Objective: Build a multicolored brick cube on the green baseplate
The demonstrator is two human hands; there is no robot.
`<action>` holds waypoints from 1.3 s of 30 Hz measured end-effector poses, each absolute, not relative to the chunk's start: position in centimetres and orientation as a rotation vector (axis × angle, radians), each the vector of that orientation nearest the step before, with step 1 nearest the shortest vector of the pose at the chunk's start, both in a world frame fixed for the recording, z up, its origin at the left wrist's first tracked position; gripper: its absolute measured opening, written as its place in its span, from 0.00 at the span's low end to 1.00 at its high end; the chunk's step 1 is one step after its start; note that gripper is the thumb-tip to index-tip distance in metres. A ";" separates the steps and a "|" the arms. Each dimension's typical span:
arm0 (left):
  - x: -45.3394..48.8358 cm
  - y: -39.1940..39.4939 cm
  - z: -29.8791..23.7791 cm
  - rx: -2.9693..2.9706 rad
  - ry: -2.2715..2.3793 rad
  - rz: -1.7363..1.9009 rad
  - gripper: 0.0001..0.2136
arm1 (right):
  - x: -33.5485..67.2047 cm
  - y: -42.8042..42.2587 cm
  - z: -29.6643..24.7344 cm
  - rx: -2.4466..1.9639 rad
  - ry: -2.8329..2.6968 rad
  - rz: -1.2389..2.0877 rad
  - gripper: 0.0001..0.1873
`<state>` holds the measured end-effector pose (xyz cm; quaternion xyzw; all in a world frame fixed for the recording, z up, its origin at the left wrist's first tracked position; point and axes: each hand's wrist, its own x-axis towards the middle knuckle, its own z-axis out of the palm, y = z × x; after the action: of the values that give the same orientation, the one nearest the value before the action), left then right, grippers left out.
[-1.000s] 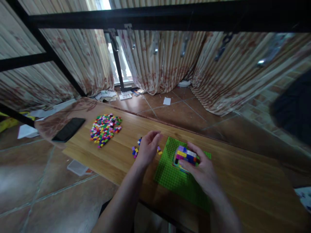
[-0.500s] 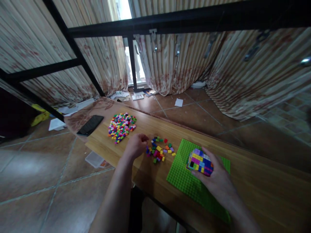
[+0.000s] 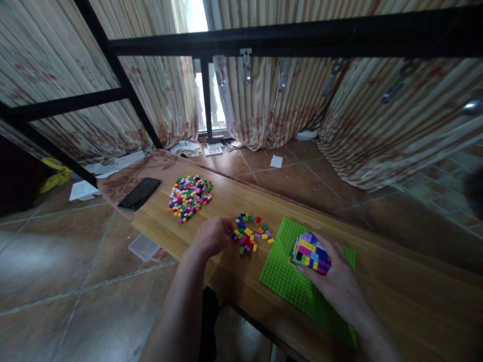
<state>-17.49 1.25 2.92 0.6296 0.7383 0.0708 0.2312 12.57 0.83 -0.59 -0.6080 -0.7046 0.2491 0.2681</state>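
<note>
My right hand (image 3: pixel 334 266) is closed round the sides of a block-shaped build of many-coloured toy bricks (image 3: pixel 312 253), which sits over a green studded baseplate (image 3: pixel 283 264). Purple, yellow, pink, blue and white bricks show on its top, with one black brick near the left corner. At the left edge of a small scatter of loose bricks (image 3: pixel 247 232) is my left hand (image 3: pixel 216 236). Its fingers are curled together, and whatever is between them is too small or hidden to make out.
A larger heap of mixed bricks (image 3: pixel 189 197) lies farther left on the wooden table (image 3: pixel 226 201). Beyond it a black phone (image 3: pixel 139 194) rests on a patterned cloth. A clear plastic box (image 3: pixel 144 247) is on the tiled floor. A dark metal frame (image 3: pixel 264 41) crosses above the table.
My left hand has come slightly down and right, closer against the loose bricks. My right hand keeps its grip on the brick build. The view has shifted a little.
</note>
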 end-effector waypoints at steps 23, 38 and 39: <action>-14.6 2.1 3.5 1.572 1.653 0.884 0.05 | 12.2 0.1 1.6 -1.379 -1.590 0.689 0.30; -6.2 1.1 3.0 1.124 0.873 1.068 0.08 | 10.4 -0.3 2.3 -1.076 -1.722 0.734 0.11; -6.1 1.1 3.1 1.109 0.871 1.068 0.09 | 10.4 -0.3 2.3 -1.078 -1.721 0.727 0.12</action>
<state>-6.05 1.11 3.08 0.4851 0.3807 0.4669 0.6338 10.43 -0.31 2.27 -0.4403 -0.7030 0.2970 0.4729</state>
